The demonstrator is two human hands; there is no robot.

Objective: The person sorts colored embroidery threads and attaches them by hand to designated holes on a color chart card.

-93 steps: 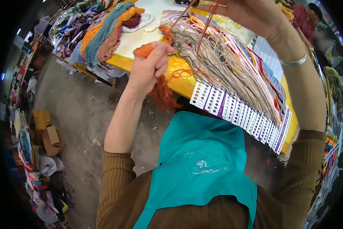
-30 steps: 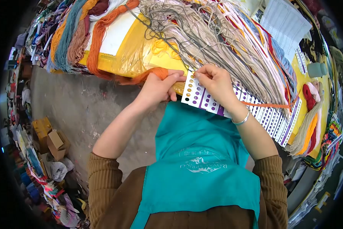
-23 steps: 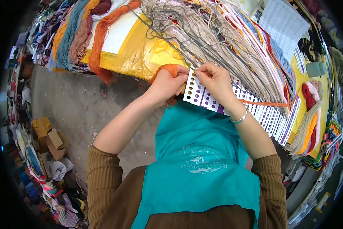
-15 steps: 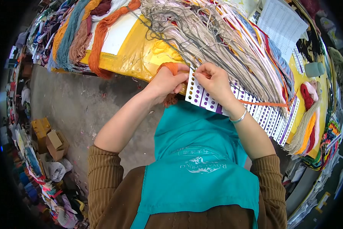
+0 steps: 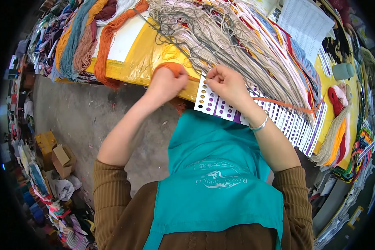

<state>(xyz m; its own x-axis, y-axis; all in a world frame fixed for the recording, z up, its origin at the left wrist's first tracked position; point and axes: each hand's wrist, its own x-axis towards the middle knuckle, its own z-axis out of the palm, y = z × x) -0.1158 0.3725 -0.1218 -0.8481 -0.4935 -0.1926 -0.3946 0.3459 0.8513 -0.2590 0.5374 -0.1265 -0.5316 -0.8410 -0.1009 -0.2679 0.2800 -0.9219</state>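
My left fingers curled round orange thread bundle. Right fingers pinched together at end hole of punched card, by worktop edge.

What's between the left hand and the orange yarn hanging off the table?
In the head view, the yellow table shows between the left hand and the hanging orange yarn, and nothing rests on its edge there.

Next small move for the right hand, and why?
Probably work an orange strand through the end card: the right hand pinches at its upper holes, the strand crosses neighbouring cards, and the left hand holds orange yarn.
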